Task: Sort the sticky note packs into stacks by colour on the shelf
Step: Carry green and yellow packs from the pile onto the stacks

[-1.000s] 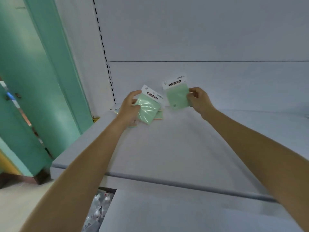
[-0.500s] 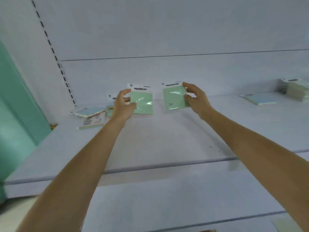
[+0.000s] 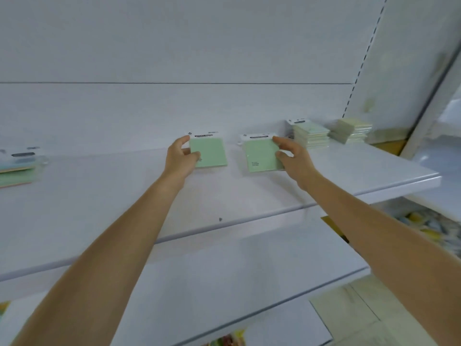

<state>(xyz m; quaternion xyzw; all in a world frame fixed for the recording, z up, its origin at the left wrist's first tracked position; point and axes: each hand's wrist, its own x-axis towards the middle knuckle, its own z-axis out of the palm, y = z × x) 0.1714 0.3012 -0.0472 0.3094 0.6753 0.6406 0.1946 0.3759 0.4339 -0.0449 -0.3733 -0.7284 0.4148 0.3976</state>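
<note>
Green packs of sticky notes sit one in each hand, both raised just above a white shelf [image 3: 249, 193] and tilted so their faces show to the head camera. The left hand [image 3: 179, 159] pinches the left green pack [image 3: 213, 152] by its left edge, thumb across the front and fingers curled behind it. The right hand [image 3: 294, 159] grips the right green pack [image 3: 260, 156] by its right edge in the same way, thumb on the face and a fingertip at the upper corner. Each pack carries a white header card with a dark label along its top, and the two are held side by side with a clear gap between them. To the right, at the back of the shelf, stands a green stack [image 3: 310, 136] of packs, and just beside it, nearer the slotted upright [image 3: 361, 61], a pale yellow stack [image 3: 351, 131]. Well apart at the far left edge lies a loose pile [image 3: 17, 171] of packs showing green and blue, blurred. Behind everything runs a plain white back panel [image 3: 174, 46], and a lower shelf [image 3: 224, 283] juts out beneath the forearms.
</note>
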